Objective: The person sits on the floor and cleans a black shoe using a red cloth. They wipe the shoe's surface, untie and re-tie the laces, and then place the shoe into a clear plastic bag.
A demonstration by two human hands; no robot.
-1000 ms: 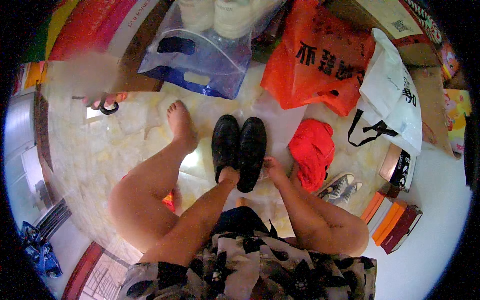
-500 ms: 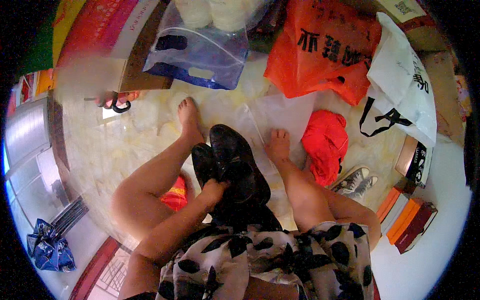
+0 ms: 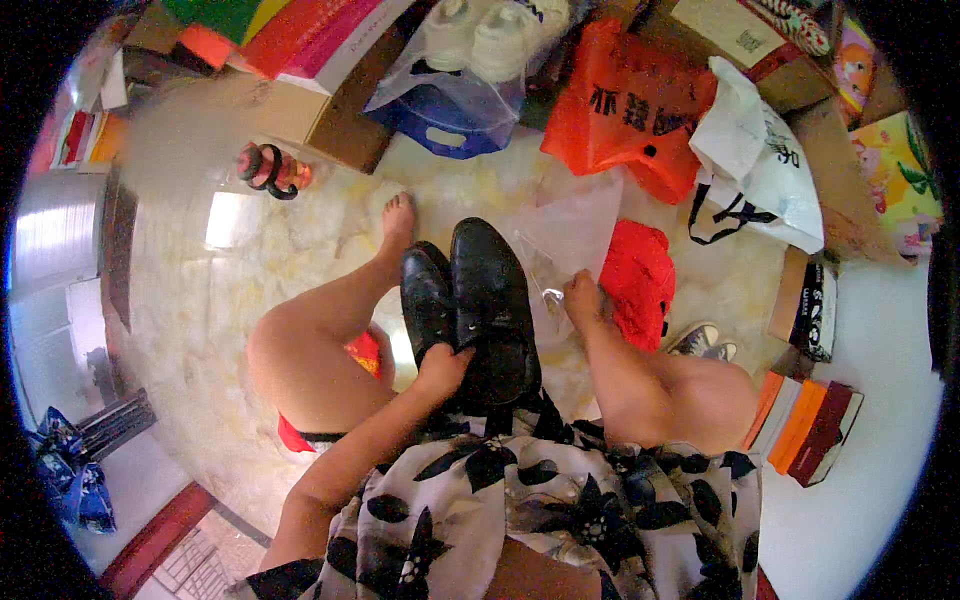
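My left hand [image 3: 443, 370] is closed around a pair of black slip-on shoes [image 3: 485, 275], held side by side above my lap with their toes pointing away from me. My right hand [image 3: 583, 294] is farther forward and right, its fingers curled on a translucent plastic bag [image 3: 565, 225] on the marble-patterned floor. A crumpled red cloth [image 3: 640, 275] lies just right of that bag. My bare left foot [image 3: 398, 220] rests on the floor left of the shoes, with another red item [image 3: 362, 352] partly hidden behind my left leg.
Shoe boxes [image 3: 818, 432] are stacked at right, beside canvas sneakers [image 3: 698, 338]. Orange [image 3: 625, 110] and white [image 3: 745, 140] bags, bagged white shoes [image 3: 500, 50], pink-and-black items [image 3: 275, 168] and cardboard cartons [image 3: 345, 125] line the far side. Blue fabric [image 3: 75, 480] sits at lower left.
The shoes have risen off the floor in my left hand toward my lap. My right hand has moved forward onto the plastic bag, its fingers going from spread to curled. The view has shifted slightly.
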